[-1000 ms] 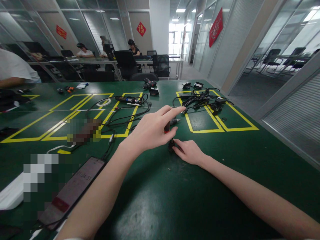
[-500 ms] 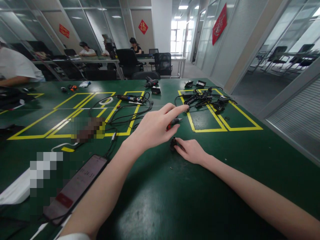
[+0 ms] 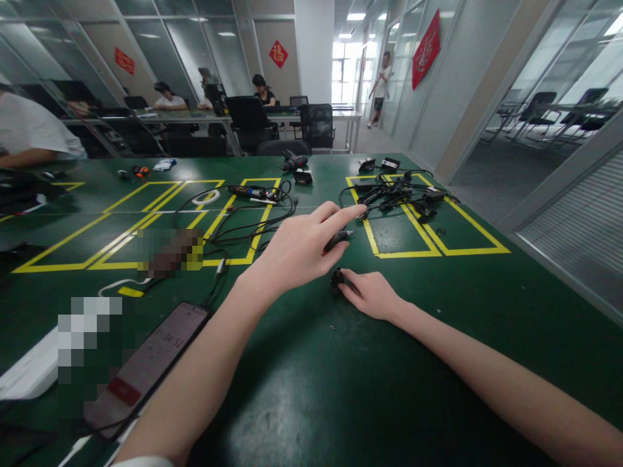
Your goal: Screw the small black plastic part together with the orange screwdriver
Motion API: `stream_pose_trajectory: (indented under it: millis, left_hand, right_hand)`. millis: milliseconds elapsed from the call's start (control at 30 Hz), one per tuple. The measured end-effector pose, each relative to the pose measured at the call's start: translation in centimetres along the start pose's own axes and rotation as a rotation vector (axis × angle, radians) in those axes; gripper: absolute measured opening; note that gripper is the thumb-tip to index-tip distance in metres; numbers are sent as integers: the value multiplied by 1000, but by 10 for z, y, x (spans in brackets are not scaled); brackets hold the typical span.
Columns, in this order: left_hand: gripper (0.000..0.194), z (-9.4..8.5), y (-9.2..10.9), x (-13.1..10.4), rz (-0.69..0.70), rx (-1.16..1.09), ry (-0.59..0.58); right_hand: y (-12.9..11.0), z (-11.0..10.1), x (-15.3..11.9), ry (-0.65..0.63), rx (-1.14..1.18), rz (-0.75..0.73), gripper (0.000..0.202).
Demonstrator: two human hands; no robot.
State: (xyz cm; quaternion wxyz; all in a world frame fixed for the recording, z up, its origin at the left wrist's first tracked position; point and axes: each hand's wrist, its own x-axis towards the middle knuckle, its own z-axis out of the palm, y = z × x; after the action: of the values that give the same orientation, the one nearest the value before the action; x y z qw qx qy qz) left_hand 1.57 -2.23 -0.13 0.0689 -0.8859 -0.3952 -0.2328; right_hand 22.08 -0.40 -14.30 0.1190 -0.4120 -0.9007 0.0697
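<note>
My left hand [image 3: 311,245] is above the green table, thumb and index finger stretched apart. Just beyond the gap between them, a screwdriver-like tool [image 3: 343,238] with a dark handle points its metal tip rightward. The hand covers part of this tool, and whether the hidden fingers touch it does not show. Low on the table, my right hand [image 3: 372,293] pinches a small black part [image 3: 336,280] from the right side. That part looks upright, with a short round neck on a wider base. A tiny scrap [image 3: 333,327] lies in front of it.
Black cables and brackets [image 3: 396,194] are heaped on yellow tape at right. A corded tool [image 3: 253,191] lies at back left, a power drill [image 3: 294,161] farther off. A phone [image 3: 148,370] with a cable is beside my left forearm. Several people are in the background.
My hands stay almost still. The tool's handle beyond my left fingers shows dark where red showed before. A person has come into view in the far corridor.
</note>
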Motion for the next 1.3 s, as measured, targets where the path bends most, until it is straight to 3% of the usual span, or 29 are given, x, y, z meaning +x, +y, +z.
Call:
stream_pose_trajectory:
  millis: [467,1300]
  left_hand:
    - [67,-1,0,-1,14,-16,-14]
    - [61,-1,0,-1,25,14,19]
  right_hand:
    - [0,-1,0,5,-1,-1,34]
    - [-1,-2,1,-22,-14,15,34]
